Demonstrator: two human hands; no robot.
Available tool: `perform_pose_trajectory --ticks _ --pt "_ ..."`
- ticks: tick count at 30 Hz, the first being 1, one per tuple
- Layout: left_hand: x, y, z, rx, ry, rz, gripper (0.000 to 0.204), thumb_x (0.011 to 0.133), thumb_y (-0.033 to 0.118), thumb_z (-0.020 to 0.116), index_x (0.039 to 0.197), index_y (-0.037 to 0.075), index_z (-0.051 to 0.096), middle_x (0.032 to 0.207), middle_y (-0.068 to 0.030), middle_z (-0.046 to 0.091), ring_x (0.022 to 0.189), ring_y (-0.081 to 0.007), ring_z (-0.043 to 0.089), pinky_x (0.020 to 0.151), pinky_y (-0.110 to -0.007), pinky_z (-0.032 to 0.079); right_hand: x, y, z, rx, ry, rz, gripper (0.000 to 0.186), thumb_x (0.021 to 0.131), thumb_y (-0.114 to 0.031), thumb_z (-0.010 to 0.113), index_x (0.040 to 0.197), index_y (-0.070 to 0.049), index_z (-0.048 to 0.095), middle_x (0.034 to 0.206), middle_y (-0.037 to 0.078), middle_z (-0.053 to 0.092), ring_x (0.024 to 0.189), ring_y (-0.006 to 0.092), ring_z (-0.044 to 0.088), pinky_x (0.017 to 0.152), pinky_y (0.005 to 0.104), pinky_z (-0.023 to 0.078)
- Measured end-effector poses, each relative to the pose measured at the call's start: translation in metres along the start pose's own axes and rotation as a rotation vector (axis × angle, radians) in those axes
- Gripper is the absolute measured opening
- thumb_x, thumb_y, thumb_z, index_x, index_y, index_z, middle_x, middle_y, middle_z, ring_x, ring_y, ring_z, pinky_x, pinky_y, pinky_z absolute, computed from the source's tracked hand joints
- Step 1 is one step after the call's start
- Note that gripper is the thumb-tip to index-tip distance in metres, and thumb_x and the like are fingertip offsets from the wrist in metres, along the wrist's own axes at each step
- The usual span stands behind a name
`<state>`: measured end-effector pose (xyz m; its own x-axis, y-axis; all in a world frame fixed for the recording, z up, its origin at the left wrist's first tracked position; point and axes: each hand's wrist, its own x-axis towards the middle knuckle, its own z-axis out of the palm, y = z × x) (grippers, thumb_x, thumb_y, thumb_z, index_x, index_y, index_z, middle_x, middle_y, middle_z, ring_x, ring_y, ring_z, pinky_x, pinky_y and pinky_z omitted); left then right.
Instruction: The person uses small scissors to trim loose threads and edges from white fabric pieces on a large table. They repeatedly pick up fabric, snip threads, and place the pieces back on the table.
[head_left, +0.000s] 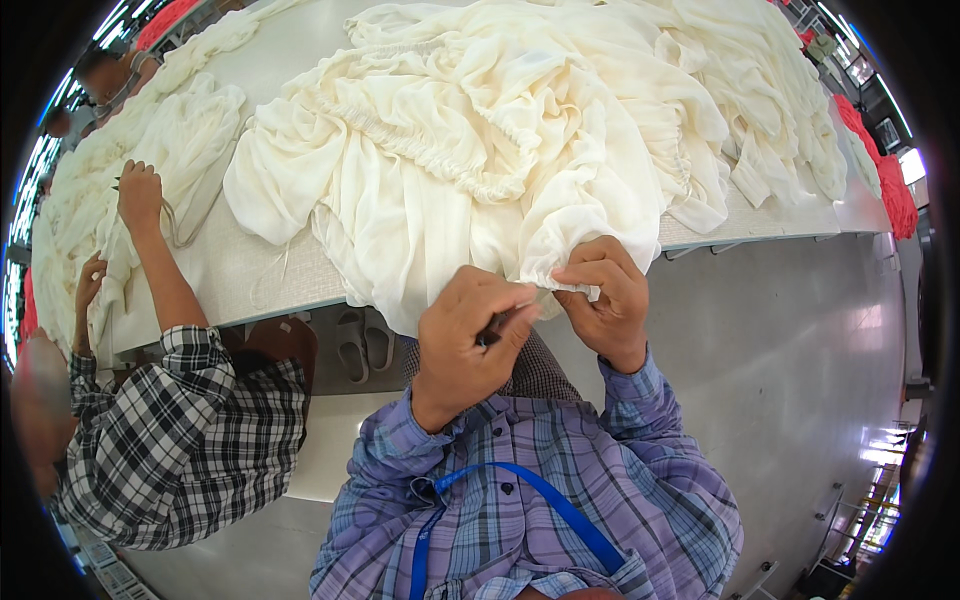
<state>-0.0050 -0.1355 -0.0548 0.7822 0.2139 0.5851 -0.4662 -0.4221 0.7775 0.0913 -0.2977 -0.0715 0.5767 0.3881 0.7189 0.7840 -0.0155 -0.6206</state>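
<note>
1. The table (270,270), long and pale grey, ran across the upper view, with heaps of cream cloth along it and red cloth (895,195) at its far right end.
2. The garment (470,150), cream and gathered, lay piled mid-table, its hem hanging over the near edge into the person's hands.
3. A co-worker (180,440) in a black-and-white check shirt sat at the left, one hand (140,195) on another cream piece (190,140).
4. The right hand (605,300) was pinched shut on the gathered hem (560,275).
5. The left hand (470,335), touching the right, was closed around a small dark tool (492,332), too hidden to identify.
6. Judged step: working a spot on the hem, perhaps trimming threads; the next move likely called for keeping the hem taut and feeding it along.
7. No packages, labels or signs showed; a blue lanyard (530,490) hung on the lilac plaid shirt.
</note>
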Motion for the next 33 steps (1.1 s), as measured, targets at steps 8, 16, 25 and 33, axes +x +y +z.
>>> perform_pose_trajectory --ticks 8,16,25,33 --pt "0.0 -0.002 0.012 0.014 0.018 0.023 0.025 0.078 -0.002 0.079 0.1 0.004 0.069 0.085 -0.0094 0.064 0.063 -0.0153 0.06 0.052 -0.027 0.047 0.001 -0.003 0.005 -0.044 -0.005 -0.031 0.035 0.063 0.015 0.07 0.092 -0.006 0.071 0.085 0.009 0.061 0.072 0.021 0.061 0.057 0.0304 0.048" --pt "0.001 -0.007 0.01 0.039 0.003 0.031 0.019 0.079 -0.007 0.074 0.093 0.003 0.068 0.086 -0.0095 0.063 0.066 -0.0167 0.062 0.055 -0.027 0.048 0.0 -0.003 0.01 -0.03 0.005 -0.011 0.035 0.063 0.014 0.071 0.092 -0.006 0.071 0.085 0.009 0.061 0.073 0.0208 0.061 0.057 0.03 0.048" --pt "0.001 -0.015 0.006 -0.058 0.001 -0.068 0.008 0.089 0.004 0.071 0.093 0.002 0.064 0.087 -0.0076 0.06 0.062 -0.0115 0.053 0.052 -0.026 0.042 0.001 -0.002 0.01 -0.021 0.018 0.021 0.034 0.064 0.013 0.072 0.093 -0.005 0.071 0.084 0.009 0.061 0.073 0.0209 0.062 0.059 0.0305 0.048" --pt "0.004 -0.014 -0.001 -0.097 -0.111 -0.183 0.023 0.094 0.02 0.07 0.081 0.002 0.063 0.061 -0.004 0.054 0.053 -0.0117 0.049 0.05 -0.027 0.039 0.008 -0.002 0.011 0.05 -0.103 0.146 0.031 0.069 0.008 0.075 0.098 -0.004 0.069 0.087 0.009 0.062 0.072 0.0207 0.061 0.058 0.0303 0.047"
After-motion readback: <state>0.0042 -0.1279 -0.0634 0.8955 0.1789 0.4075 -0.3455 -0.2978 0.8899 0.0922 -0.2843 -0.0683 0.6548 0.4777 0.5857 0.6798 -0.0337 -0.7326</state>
